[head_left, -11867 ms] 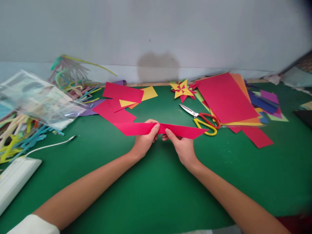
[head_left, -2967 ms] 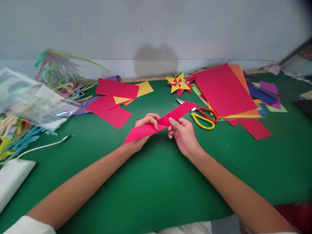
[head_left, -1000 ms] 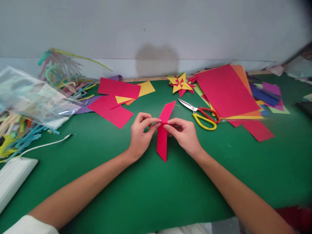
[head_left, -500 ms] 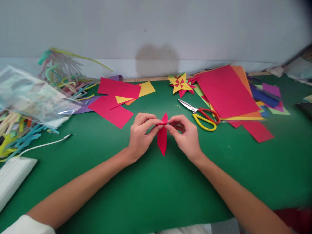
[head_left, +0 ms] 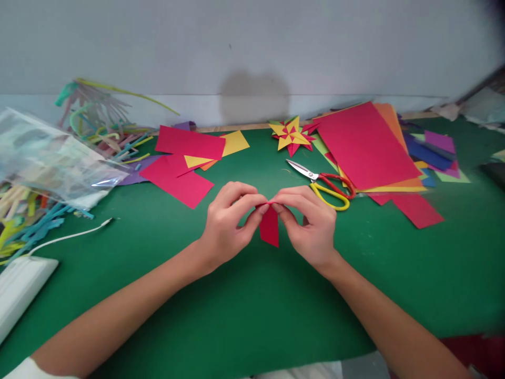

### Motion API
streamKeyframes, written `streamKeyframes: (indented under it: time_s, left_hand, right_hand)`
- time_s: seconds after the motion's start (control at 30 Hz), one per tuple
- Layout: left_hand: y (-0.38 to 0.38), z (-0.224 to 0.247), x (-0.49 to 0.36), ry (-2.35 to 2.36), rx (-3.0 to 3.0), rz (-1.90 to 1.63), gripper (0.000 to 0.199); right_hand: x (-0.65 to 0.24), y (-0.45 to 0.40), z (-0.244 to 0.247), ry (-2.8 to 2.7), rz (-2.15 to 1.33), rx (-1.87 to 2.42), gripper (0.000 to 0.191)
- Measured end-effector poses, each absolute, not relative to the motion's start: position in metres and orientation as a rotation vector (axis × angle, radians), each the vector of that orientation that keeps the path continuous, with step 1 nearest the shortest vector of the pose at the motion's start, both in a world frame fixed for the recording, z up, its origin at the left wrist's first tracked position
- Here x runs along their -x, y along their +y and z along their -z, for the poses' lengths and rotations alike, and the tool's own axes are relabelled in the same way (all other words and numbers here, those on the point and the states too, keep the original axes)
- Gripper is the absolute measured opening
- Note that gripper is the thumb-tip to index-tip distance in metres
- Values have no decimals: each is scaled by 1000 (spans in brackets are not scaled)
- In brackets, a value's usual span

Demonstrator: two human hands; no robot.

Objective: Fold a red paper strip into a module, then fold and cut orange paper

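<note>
A small piece of folded red paper [head_left: 270,227] is held up over the green tabletop, its lower part hanging below my fingers with a slanted bottom edge. My left hand [head_left: 232,223] pinches its top edge between thumb and fingers from the left. On the right, my right hand [head_left: 307,221] pinches the same top edge, the fingertips of both hands almost meeting. The fingers hide most of the upper fold. Just beyond my right hand lie scissors [head_left: 321,184] with one red and one yellow handle, blades apart, pointing up and left.
Behind the scissors sit a red and yellow paper star [head_left: 292,136] and a stack of coloured sheets [head_left: 366,147]. Red sheets [head_left: 185,181] lie at the back left, near a clear plastic bag [head_left: 59,158] and pipe cleaners [head_left: 27,226]. A white device [head_left: 27,289] with a cable is at far left.
The red paper's upper tip no longer sticks up above my fingers, and its hanging part now ends in a slanted edge. My right hand has shifted slightly right, with its fingers closer over the fold.
</note>
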State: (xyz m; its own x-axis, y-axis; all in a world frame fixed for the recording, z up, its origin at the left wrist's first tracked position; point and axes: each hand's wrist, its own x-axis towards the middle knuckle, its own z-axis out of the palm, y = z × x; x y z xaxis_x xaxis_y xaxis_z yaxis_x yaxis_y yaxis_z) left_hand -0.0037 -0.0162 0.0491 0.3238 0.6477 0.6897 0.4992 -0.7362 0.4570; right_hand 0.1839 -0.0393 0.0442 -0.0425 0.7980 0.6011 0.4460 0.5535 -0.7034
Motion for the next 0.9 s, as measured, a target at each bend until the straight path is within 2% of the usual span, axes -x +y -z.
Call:
streamKeyframes:
  time_s: [0.33, 0.53, 0.73, 0.9]
  left_hand:
    - [-14, -61, 9, 939, -2592, -1307, 12]
    - [-16, -61, 10, 940, -2723, -1269, 17]
    - [-18, -64, 9, 957, -2887, -1146, 13]
    - [-13, -68, 11, 977, -2928, -1111, 6]
  right_hand:
    - [-184, -40, -46, -1713, -380, 1030, 15]
    - [-188, -43, -47, -1827, -195, 966, 26]
    - [-184, -44, -45, -1825, -193, 974, 27]
    - [-187, -44, -51, -1760, -285, 1028, 19]
